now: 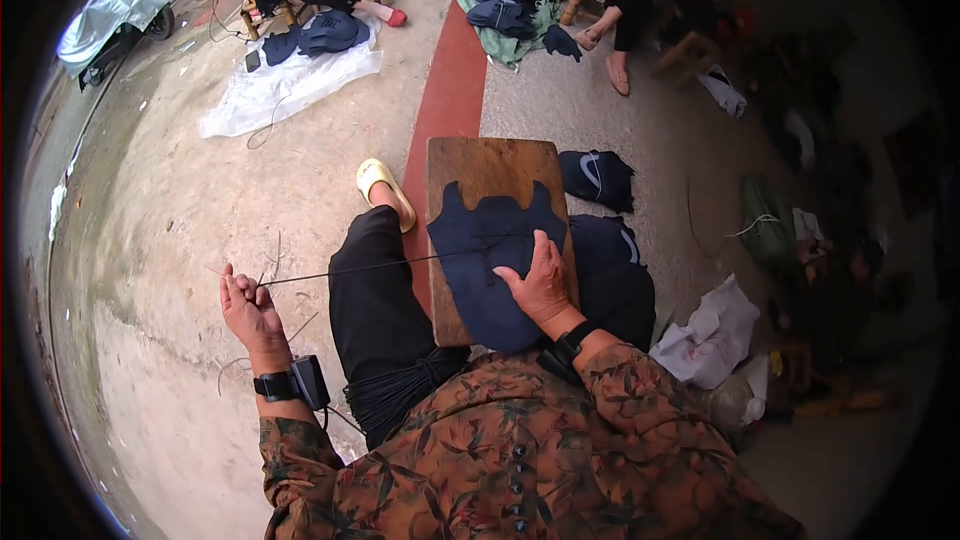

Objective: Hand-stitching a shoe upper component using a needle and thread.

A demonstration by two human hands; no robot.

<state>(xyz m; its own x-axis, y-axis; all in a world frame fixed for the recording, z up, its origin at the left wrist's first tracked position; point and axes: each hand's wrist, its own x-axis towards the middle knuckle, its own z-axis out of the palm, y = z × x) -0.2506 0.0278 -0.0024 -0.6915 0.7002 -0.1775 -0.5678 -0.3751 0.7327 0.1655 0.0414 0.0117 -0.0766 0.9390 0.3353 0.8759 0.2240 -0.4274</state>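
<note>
A dark navy cut fabric piece, perhaps a stack (497, 290), lies on a wooden board or stool top (455, 165) between my knees. Dark cord crosses its middle. From there one strand of cord (370, 265) runs taut to the left, where my left hand (250, 312) grips it with curled fingers, raised out past my left knee. My right hand (540, 285) rests on the fabric's right side, thumb and fingers apart, close to the crossing of the cord. A bundle of dark cords (405, 387) lies across my left thigh.
Tied navy bundles (597, 180) lie right of the board. A white plastic bag (708, 333) sits by my right leg. Farther off, people sit near navy pieces on a plastic sheet (290, 83) and a green cloth (545, 15). A covered vehicle (115, 15) stands far left.
</note>
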